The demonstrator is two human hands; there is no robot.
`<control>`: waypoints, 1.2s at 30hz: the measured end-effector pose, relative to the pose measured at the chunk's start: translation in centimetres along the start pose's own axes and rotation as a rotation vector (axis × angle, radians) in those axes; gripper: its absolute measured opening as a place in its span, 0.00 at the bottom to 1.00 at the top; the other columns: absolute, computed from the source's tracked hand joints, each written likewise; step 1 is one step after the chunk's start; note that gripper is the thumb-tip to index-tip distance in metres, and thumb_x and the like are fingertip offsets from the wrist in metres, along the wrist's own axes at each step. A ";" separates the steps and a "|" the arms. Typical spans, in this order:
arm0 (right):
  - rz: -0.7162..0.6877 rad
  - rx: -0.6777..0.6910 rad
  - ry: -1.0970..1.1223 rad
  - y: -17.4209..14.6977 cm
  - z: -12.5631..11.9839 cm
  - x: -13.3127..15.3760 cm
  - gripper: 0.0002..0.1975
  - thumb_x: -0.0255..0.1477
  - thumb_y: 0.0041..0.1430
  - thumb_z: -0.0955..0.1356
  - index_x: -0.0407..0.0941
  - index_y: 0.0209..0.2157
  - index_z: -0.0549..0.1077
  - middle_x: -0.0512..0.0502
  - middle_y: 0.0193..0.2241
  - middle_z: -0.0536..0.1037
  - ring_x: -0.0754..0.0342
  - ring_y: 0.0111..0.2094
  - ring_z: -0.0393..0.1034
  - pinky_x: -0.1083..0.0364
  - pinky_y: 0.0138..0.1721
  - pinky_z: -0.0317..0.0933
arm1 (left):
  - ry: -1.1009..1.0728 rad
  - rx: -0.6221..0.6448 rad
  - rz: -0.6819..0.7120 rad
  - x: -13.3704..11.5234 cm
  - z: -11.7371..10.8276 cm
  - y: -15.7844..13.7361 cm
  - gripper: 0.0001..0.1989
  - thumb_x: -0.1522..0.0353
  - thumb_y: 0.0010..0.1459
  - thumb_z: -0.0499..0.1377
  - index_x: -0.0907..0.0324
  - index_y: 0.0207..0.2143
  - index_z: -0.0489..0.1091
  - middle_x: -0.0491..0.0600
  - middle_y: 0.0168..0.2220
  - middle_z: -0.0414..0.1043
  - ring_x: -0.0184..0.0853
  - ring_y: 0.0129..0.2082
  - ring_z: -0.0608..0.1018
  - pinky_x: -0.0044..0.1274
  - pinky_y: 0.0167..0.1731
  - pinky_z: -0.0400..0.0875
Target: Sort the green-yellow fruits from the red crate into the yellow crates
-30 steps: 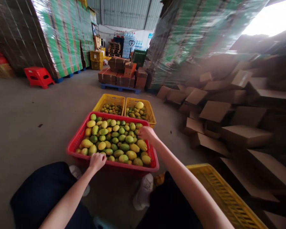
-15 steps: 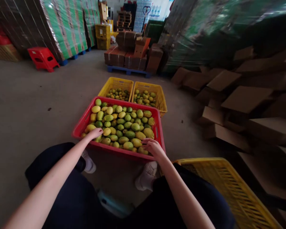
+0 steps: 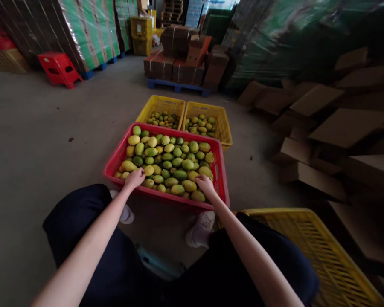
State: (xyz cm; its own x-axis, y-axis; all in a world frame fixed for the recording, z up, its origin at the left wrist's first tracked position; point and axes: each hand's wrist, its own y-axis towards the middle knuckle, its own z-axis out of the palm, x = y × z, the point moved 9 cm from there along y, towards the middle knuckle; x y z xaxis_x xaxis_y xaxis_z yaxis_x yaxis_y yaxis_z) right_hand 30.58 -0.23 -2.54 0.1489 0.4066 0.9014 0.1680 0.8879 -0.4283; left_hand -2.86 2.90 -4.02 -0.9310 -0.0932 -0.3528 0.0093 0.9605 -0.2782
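A red crate [image 3: 224, 181] full of green and yellow lemons [image 3: 179, 175] stands on the floor in front of my knees. My left hand [image 3: 135, 179] is over the crate's near left part, its fingers drawn together beside a yellow lemon [image 3: 149, 170]. Whatever those fingers may hold is hidden. Toward the near right, my right hand [image 3: 206, 186] is closed with its fingertips at a yellowish lemon [image 3: 192, 175] among the others.
Two yellow crates [image 3: 230, 138] with more lemons adjoin the red crate's far side. Another yellow crate [image 3: 310, 226] is beside my right knee. Cardboard boxes [image 3: 320, 181] lie piled at right. A red stool [image 3: 59, 70] and a blue pallet [image 3: 178, 86] of boxes stand farther off.
My right hand's spread fingers have come together and moved onto the lemons. The left hand's fingers have curled in more. The view has tilted down slightly and shifted left.
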 end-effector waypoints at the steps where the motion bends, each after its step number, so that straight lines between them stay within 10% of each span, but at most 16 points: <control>1: -0.019 0.001 -0.059 0.7 0.3 -0.2 0.12 0.15 0.47 0.66 0.46 0.20 0.67 0.55 0.16 0.67 0.56 0.27 0.67 0.58 0.30 0.60 | -0.002 -0.008 0.003 0.0 -0.1 0.0 0.15 0.68 0.63 0.51 0.59 0.50 0.70 0.54 0.42 0.79 0.40 0.44 0.79 0.25 0.39 0.67; 10: -0.120 0.099 -0.479 2.2 2.4 -1.2 0.08 0.31 0.62 0.70 0.42 0.39 0.74 0.44 0.41 0.77 0.52 0.41 0.72 0.51 0.43 0.69 | -0.038 -0.006 0.046 -0.5 0.2 0.3 0.14 0.67 0.62 0.52 0.57 0.47 0.72 0.52 0.43 0.80 0.40 0.44 0.79 0.24 0.38 0.67; 15: -0.189 0.079 -0.487 0.8 0.6 2.2 0.17 0.23 0.31 0.80 0.42 0.26 0.76 0.51 0.21 0.75 0.49 0.34 0.73 0.54 0.37 0.68 | -0.030 -0.016 0.025 -0.2 0.3 0.5 0.13 0.67 0.63 0.52 0.58 0.46 0.73 0.52 0.42 0.80 0.40 0.44 0.79 0.24 0.37 0.66; 25: -0.341 0.089 0.839 -7.9 -4.7 15.8 0.26 0.48 0.47 0.69 0.44 0.42 0.74 0.44 0.32 0.80 0.46 0.35 0.77 0.50 0.29 0.75 | 0.009 -0.016 0.003 -0.1 0.5 0.1 0.12 0.67 0.62 0.53 0.56 0.44 0.74 0.51 0.41 0.80 0.40 0.42 0.80 0.24 0.36 0.67; 31: -0.043 -0.021 1.202 -8.7 -5.1 12.1 0.23 0.43 0.55 0.65 0.43 0.47 0.67 0.44 0.33 0.75 0.55 0.27 0.72 0.58 0.22 0.72 | 0.078 -0.096 -0.106 -0.7 -1.4 0.9 0.18 0.64 0.65 0.49 0.62 0.47 0.73 0.60 0.43 0.78 0.46 0.45 0.79 0.29 0.39 0.68; 36: 0.146 -0.190 1.166 -8.9 -3.6 10.0 0.19 0.40 0.59 0.63 0.42 0.46 0.68 0.44 0.33 0.74 0.55 0.29 0.71 0.58 0.23 0.73 | 0.113 -0.064 0.077 -8.3 -0.1 3.0 0.16 0.62 0.64 0.52 0.58 0.48 0.73 0.56 0.51 0.75 0.44 0.55 0.73 0.29 0.50 0.65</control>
State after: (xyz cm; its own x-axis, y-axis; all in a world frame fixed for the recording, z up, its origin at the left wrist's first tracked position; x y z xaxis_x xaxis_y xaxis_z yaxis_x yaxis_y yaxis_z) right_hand 34.08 -4.85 10.06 0.9586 -0.0266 0.2836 0.2027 0.7634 -0.6133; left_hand 4.82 6.63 -1.84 -0.9636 0.0079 -0.2672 0.0624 0.9786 -0.1959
